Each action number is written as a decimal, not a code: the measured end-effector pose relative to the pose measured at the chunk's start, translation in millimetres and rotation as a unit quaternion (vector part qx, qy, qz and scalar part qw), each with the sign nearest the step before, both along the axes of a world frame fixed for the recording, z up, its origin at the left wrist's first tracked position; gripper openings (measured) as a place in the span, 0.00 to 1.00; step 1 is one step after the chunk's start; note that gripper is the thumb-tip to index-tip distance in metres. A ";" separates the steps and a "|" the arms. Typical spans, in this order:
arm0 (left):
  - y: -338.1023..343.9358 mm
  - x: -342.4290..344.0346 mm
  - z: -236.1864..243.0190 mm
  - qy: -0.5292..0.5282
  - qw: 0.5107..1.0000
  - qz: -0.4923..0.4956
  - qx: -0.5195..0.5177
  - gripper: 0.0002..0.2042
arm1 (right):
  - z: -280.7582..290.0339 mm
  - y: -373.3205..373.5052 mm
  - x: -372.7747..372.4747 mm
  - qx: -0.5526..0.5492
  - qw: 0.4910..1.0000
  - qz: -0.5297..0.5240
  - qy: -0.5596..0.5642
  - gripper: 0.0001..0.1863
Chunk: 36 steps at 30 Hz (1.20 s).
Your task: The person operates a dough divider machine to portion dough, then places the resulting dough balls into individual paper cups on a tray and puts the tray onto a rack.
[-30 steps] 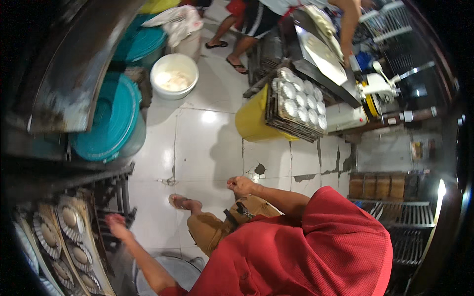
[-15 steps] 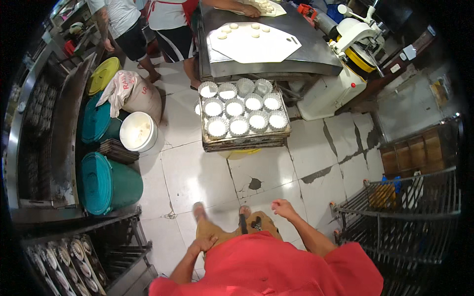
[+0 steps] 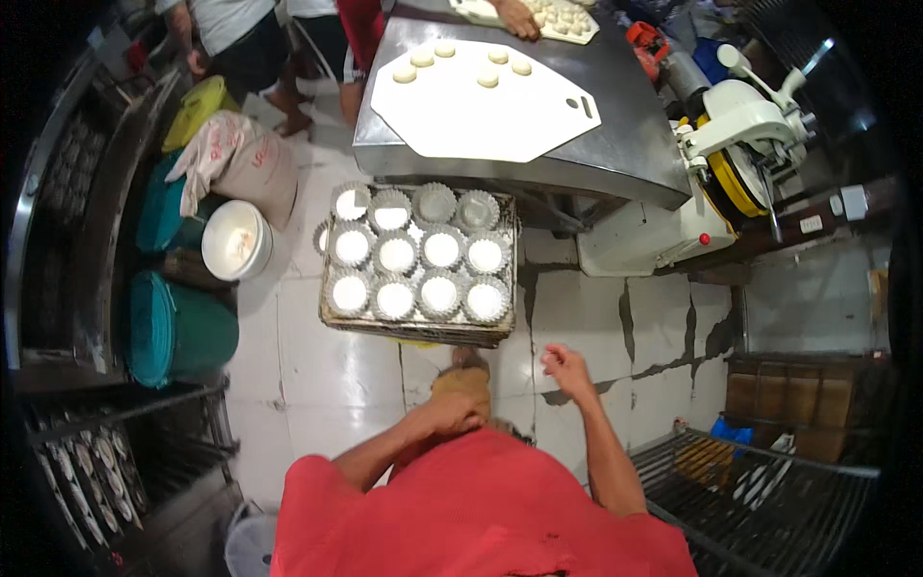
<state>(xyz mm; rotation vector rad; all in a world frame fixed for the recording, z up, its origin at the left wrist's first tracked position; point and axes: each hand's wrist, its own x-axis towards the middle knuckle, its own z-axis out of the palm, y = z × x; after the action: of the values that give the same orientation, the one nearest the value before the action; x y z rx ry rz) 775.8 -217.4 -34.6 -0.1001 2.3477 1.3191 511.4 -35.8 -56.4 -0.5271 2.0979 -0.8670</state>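
Observation:
In front of my red shirt, my left hand (image 3: 460,413) is loosely closed, its fingers curled under. Nothing shows in it. My right hand (image 3: 567,372) is held out to the right, fingers loosely bent and apart, holding nothing. Ahead of both hands stands a stack of trays (image 3: 416,332); neither hand touches it. Rows of round fluted tins (image 3: 395,254) fill its top, most with white inside, and two at the back look bare metal. Beyond it, a white cutting board (image 3: 481,120) with several dough pieces (image 3: 488,77) lies on a metal table (image 3: 620,144).
A white bucket (image 3: 231,260), teal bins (image 3: 187,327) and a sack (image 3: 252,159) stand along the left. A cream machine (image 3: 745,125) is at the far right, a metal rack (image 3: 760,481) at the near right. Two people stand behind; a co-worker's hand (image 3: 519,17) is at another board.
I have moved closer to the table and tray stack, which now appear larger and nearer. My left hand has swung from beside my thigh to the front of my body. My right hand stays out, empty.

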 end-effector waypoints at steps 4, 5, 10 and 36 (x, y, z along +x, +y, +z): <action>-31.7 -115.8 48.4 0.187 0.975 0.119 -0.020 0.23 | 15.6 15.5 -132.7 -0.022 0.997 -0.026 0.065 0.19; -47.8 -146.2 60.5 0.214 0.967 0.134 -0.031 0.22 | 21.4 5.6 -171.0 -0.029 0.993 -0.015 0.113 0.19; -134.6 -262.1 73.6 0.319 0.896 0.290 -0.104 0.23 | 106.7 -157.0 -288.9 -0.149 0.960 0.054 0.231 0.26; -197.3 -310.3 64.4 0.140 0.329 0.934 -0.007 0.29 | 128.7 -467.4 -398.9 -0.376 0.747 0.452 0.311 0.20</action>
<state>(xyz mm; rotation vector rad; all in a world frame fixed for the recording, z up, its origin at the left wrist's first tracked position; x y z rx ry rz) 465.5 -414.7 29.8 -3.5451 1.3430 1.7380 112.5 -503.2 72.3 -2.2984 1.5176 -0.9472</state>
